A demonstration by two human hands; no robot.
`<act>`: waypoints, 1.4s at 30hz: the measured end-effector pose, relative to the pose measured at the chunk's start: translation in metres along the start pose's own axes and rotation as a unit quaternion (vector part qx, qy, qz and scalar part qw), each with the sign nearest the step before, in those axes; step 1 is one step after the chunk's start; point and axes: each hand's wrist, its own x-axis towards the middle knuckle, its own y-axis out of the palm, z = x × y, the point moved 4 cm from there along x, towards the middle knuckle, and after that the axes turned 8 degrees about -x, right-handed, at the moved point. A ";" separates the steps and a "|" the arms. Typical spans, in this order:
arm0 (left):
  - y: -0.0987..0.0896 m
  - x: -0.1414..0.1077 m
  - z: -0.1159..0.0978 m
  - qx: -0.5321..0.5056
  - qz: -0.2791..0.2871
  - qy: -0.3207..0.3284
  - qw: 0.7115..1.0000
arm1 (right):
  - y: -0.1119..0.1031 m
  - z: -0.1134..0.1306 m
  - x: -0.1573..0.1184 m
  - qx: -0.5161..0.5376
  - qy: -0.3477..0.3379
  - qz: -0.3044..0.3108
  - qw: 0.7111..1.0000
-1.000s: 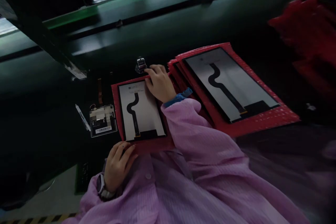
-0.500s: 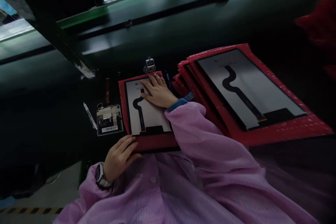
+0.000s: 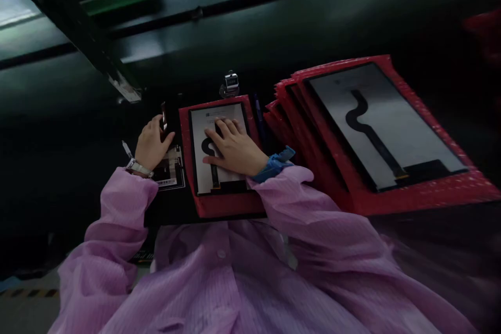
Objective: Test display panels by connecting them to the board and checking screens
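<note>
A display panel (image 3: 201,172) with a curved black flex cable lies on a red bubble-wrap sheet (image 3: 219,207) in front of me. My right hand (image 3: 235,151) rests on this panel, fingers spread and flat. To the left, my left hand (image 3: 152,144) is over the top of a small device with exposed circuitry (image 3: 176,167), covering part of it. Its thumb and fingers are apart, beside a thin flex strip (image 3: 164,116); whether they touch the strip is unclear.
Right of the panel, a stack of red bubble-wrap sheets (image 3: 348,195) carries another display panel (image 3: 399,135). A small metal counter (image 3: 231,81) stands behind the near panel, a blue pen (image 3: 259,109) beside it. A white pen (image 3: 127,149) lies near my left wrist.
My left hand has moved from the near panel's lower left corner up and left to the small device. My right hand has slid slightly lower on the panel. The camera view has shifted.
</note>
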 end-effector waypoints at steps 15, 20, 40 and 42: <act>0.008 -0.001 0.050 -0.465 -0.164 -0.044 0.869 | 0.000 0.018 -0.009 0.338 -0.048 -0.143 0.929; -0.001 -0.004 0.031 -0.479 -0.140 0.001 0.866 | 0.010 0.019 -0.005 0.513 -0.053 -0.102 0.851; -0.001 -0.025 -0.027 -0.229 0.027 0.255 0.939 | -0.009 0.019 -0.007 0.348 -0.159 -0.194 0.903; 0.001 -0.027 -0.028 -0.211 0.046 0.270 0.939 | -0.011 0.019 -0.009 0.321 -0.166 -0.226 0.905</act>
